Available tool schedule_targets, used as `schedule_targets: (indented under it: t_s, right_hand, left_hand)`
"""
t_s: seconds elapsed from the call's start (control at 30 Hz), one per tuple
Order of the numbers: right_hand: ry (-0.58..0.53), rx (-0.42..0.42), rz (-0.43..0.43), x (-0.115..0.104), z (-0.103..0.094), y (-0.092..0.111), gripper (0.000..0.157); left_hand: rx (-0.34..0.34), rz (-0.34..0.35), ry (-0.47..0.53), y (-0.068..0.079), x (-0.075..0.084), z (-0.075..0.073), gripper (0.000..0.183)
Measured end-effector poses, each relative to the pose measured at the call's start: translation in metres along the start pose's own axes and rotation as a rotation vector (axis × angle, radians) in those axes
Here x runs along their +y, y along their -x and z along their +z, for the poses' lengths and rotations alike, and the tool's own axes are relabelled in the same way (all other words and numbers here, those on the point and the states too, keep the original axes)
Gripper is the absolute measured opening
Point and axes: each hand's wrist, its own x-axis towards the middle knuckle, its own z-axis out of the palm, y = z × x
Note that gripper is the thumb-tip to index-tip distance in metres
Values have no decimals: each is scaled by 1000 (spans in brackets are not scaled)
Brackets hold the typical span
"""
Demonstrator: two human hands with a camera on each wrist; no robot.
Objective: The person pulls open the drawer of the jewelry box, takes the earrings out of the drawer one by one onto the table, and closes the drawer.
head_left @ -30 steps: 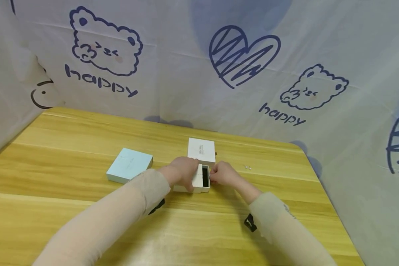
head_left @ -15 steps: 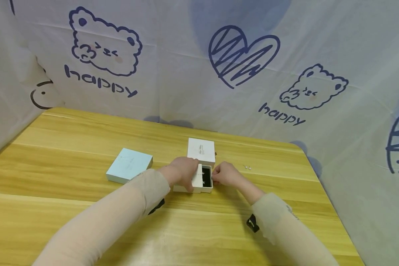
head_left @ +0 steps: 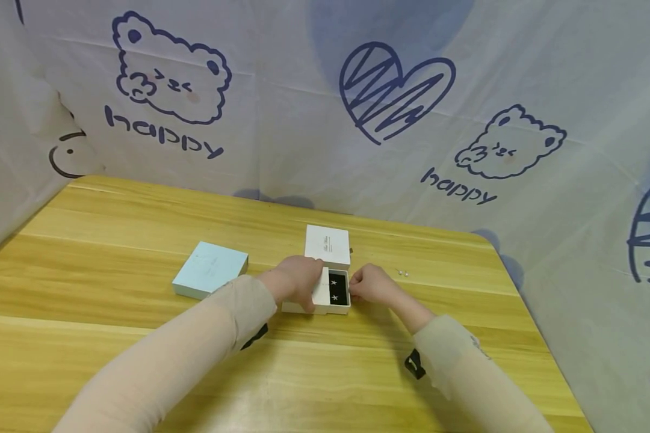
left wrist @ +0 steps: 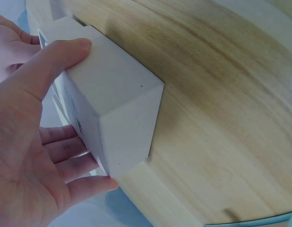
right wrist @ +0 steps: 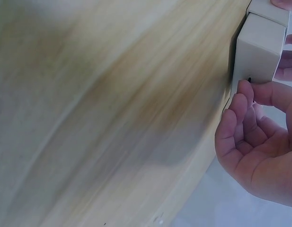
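My left hand (head_left: 298,276) grips the outer sleeve of a white jewelry box (left wrist: 129,85), thumb on one side and fingers on the opposite one. From the sleeve's right end a white drawer (right wrist: 259,45) sticks out part way. It holds a black insert (head_left: 338,290) bearing two small silver star-shaped pieces, one a star (head_left: 334,297). At the drawer's end my right hand (head_left: 372,282) pinches a short dark pull tab (right wrist: 250,79) between thumb and forefinger. Most of the sleeve's top is hidden under my left hand in the head view.
Just behind stands a second white box (head_left: 327,243) with printed lettering. A pale blue box (head_left: 211,269) lies to the left on the wooden table (head_left: 114,240). Two tiny shiny pieces (head_left: 403,273) lie to the right. A printed cloth (head_left: 292,120) hangs behind the table.
My right hand has moved slightly right, drawing the drawer further out of the sleeve, so the black insert and its two stars now show. My left hand has stayed in place.
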Motion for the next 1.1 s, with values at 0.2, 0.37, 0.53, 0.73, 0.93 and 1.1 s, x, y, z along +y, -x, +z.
schedule_targets:
  t_s: [0.2, 0.37, 0.53, 0.73, 0.93, 1.1]
  right_hand:
    - [9, -2, 11, 2, -1, 1, 19]
    - [15, -1, 26, 3, -2, 1, 18]
    - [27, 2, 26, 3, -2, 2, 18]
    - [20, 2, 45, 1, -2, 2, 18]
    - [10, 6, 41, 2, 0, 3, 17]
    - [8, 13, 33, 3, 1, 3, 17]
  left_hand:
    - [-7, 1, -12, 0, 0, 0, 65]
    - [-17, -2, -14, 0, 0, -1, 66]
    - [-15, 8, -33, -1, -1, 1, 69]
    - [-9, 25, -53, 0, -3, 3, 63]
    - [8, 28, -105, 2, -2, 5, 74]
    - [87, 26, -161, 2, 4, 11, 81]
